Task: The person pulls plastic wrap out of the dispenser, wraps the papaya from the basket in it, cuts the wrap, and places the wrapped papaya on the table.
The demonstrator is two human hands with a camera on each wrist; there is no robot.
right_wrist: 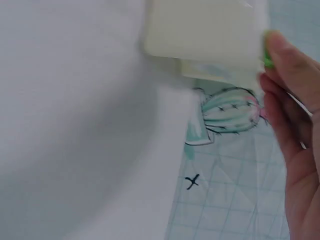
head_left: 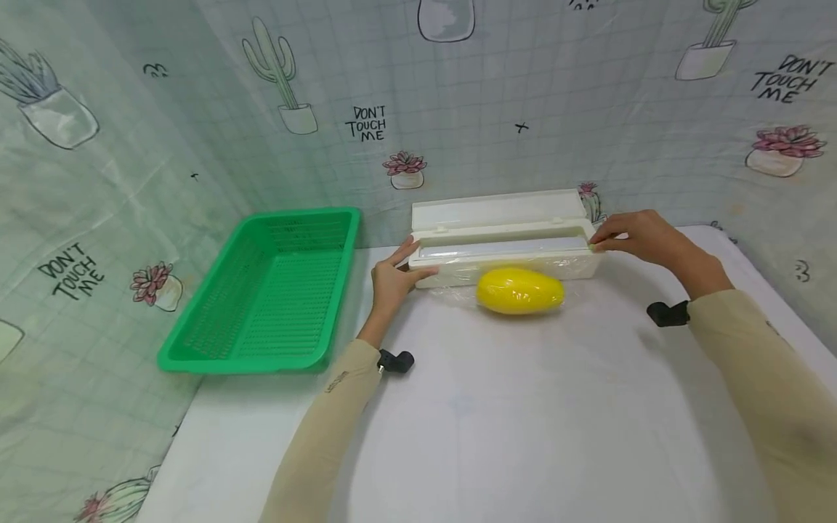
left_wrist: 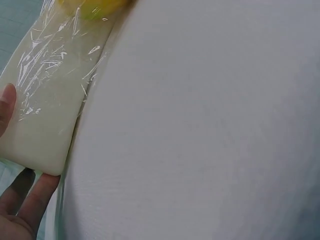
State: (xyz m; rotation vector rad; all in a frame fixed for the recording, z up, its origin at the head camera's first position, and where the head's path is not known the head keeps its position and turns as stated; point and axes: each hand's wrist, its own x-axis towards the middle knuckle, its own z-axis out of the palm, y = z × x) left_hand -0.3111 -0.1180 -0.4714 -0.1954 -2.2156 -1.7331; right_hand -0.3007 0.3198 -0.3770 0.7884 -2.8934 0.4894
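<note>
A white cling film dispenser (head_left: 451, 276) lies at the back of the table, its lid (head_left: 497, 211) flipped up and a pale roll (head_left: 503, 248) inside. Clear film drapes over its front, and a smooth yellow oval fruit (head_left: 519, 291), kind unclear, sits against it with film around it. My left hand (head_left: 392, 282) grips the dispenser's left end, thumb (left_wrist: 6, 107) on the front face and fingers at the end wall. At the right end, my right hand (head_left: 644, 234) pinches a small green slider (right_wrist: 268, 56) on the dispenser's edge between thumb and finger.
A green slotted plastic basket (head_left: 325, 290) stands at the left of the white table (head_left: 510, 421). Behind the dispenser rises a cloth backdrop (head_left: 484, 145) printed with potted plants. Each wrist carries a small black camera.
</note>
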